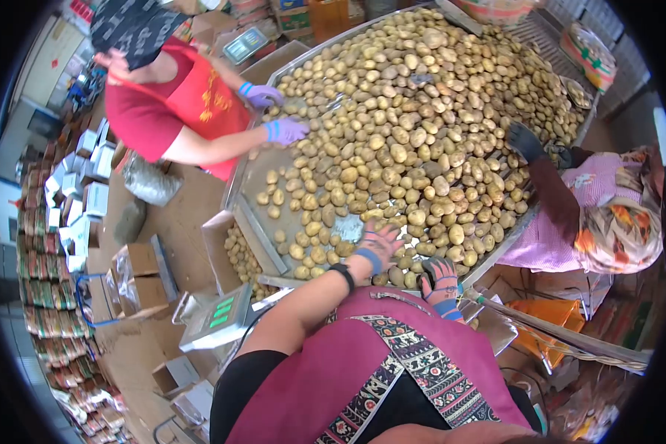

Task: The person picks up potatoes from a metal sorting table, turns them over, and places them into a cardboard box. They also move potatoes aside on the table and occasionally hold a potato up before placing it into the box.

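Potatoes (414, 126) cover most of the big metal sorting table (253, 177), heaped deep at the far end and thinning to a scatter near you, so by the look of it most of the sorting is left. A bare patch of table shows on the near left, and the open cardboard box (233, 248) just below that edge has only a shallow layer of potatoes in it.

Your left hand (377, 243), in a patterned work glove, reaches forward over the near edge with the arm stretched out and the fingers spread wide; it lies flat on the potatoes and clasps none that I can see. Your right hand (440, 280), gloved the same, stays lower at the near rim, fingers curled downward; I cannot tell whether it has a potato in it.

A digital scale (218, 317) sits by your left elbow. Across the table a person in red works with purple gloves (285, 131), and another person's dark glove (524, 140) reaches in from the right.
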A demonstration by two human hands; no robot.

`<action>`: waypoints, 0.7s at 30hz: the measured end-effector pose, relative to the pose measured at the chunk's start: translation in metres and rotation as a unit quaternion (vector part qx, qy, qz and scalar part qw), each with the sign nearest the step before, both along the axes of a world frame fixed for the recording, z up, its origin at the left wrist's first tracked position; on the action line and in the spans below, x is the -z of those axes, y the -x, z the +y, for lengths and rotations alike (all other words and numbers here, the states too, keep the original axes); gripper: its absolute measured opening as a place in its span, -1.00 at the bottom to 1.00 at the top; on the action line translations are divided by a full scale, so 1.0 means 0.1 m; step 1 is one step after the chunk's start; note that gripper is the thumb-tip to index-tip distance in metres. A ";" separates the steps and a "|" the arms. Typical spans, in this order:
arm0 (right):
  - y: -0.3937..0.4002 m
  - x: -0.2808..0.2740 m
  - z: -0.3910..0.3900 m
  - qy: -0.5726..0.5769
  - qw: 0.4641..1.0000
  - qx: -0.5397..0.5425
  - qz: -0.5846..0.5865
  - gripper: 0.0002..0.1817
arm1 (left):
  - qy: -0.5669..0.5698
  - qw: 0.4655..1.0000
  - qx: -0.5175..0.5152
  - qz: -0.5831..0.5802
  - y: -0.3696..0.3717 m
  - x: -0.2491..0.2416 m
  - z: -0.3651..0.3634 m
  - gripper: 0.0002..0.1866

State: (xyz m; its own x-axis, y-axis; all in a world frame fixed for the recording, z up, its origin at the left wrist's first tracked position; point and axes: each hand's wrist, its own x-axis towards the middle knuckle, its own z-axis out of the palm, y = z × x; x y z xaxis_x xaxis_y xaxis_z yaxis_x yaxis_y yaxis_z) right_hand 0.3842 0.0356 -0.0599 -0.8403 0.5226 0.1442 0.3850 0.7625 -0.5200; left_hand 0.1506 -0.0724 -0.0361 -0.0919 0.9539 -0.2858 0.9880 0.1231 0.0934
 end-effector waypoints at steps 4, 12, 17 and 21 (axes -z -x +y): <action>-0.12 0.00 -0.04 0.002 0.997 0.071 0.009 -0.37 | 0.025 0.983 -0.181 -0.027 0.54 -0.18 -0.33 -0.40; 0.02 -0.30 0.16 0.004 0.954 0.215 -0.211 -0.05 | 0.068 0.917 -0.379 -0.101 1.50 -0.34 -0.36 -0.30; 0.46 -0.44 0.16 0.029 0.939 0.192 -0.284 -0.05 | -0.024 0.928 -0.360 -0.088 1.66 -0.59 0.18 -0.33; 0.57 -0.36 -0.03 0.046 0.971 0.026 -0.234 -0.13 | 0.037 0.949 -0.309 -0.042 1.79 -0.27 0.57 -0.28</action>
State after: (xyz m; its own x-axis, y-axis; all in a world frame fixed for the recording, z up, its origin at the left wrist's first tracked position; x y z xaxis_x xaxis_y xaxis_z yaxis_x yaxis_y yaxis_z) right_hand 0.3272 0.0331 -0.0238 -0.7750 0.5582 -0.2963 0.6318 0.6951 -0.3429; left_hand -0.0280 -0.0155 -0.0096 -0.6018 0.7017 -0.3814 0.7139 0.6867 0.1369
